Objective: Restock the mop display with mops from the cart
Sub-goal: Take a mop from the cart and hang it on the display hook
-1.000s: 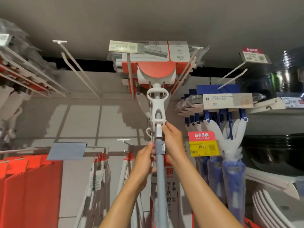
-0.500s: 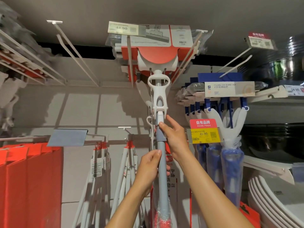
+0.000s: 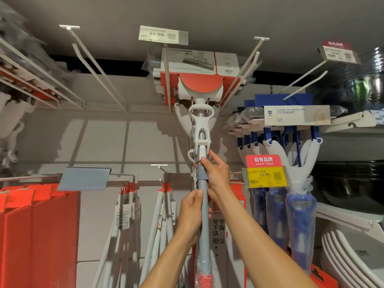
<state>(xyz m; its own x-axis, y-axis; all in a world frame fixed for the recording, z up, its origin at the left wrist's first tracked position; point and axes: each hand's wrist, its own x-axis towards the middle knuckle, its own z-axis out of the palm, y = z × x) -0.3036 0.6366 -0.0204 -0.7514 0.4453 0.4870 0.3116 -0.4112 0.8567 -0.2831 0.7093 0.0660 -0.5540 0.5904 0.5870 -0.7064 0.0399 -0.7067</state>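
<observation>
My left hand [image 3: 192,213] has slid lower on the mop [image 3: 202,206] pole and grips it, while my right hand [image 3: 218,177] still pinches it near the white head.

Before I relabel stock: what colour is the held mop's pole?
Grey pole, white head fitting; head view.

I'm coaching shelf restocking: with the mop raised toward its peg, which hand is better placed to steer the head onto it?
Probably the right hand: its grip sits higher on the grey pole, just under the white mop head. The left hand holds lower, supporting.
</observation>
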